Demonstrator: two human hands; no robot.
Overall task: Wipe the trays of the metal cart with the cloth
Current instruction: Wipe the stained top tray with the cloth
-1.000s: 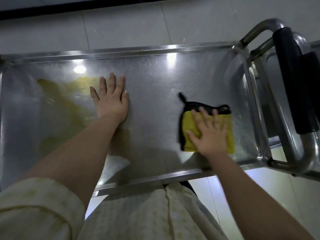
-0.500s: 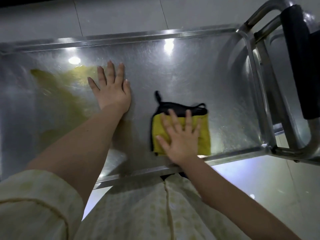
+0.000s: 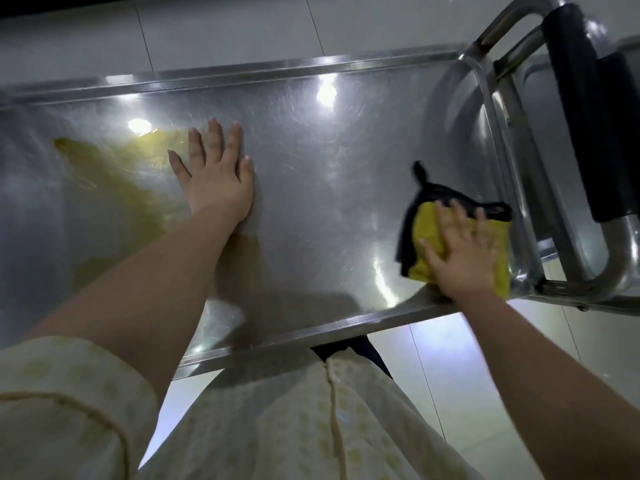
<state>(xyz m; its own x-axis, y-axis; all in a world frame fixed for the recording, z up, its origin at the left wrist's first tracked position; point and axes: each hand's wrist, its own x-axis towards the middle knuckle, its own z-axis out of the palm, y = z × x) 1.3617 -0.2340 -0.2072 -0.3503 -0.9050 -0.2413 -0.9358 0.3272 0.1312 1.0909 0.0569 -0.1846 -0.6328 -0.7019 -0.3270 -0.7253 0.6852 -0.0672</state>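
Both hands lie flat on the tray (image 3: 311, 72), well apart from each other. Left hand (image 3: 216, 183) rests palm down on the bare metal left of the middle, its fingers straight and a little spread, holding nothing. Right hand (image 3: 462, 254) presses palm down on the cloth (image 3: 424, 220), its fingers straight and spread over the top, not curled round it.

That cloth is yellow with a black edge and a small black loop sticking out at its far left corner. It lies folded flat in the tray's near right corner, close to the right rim, with its near edge at the front rim. Motion blur softens the cloth and the right hand.

To the left of the left hand, a yellowish patch (image 3: 114, 174) spreads across the metal; it may be a smear or a reflection of clothing, and I cannot tell which. Bright spots of light shine on the tray.

At the tray's right end rises the cart's handle (image 3: 611, 268), a bent steel tube, with a black grip (image 3: 571, 98) on it. Pale floor tiles (image 3: 225, 26) show beyond and below the tray. Nearest the camera are a pale sleeve (image 3: 62, 393) on the left arm and a pale checked garment (image 3: 294, 427).
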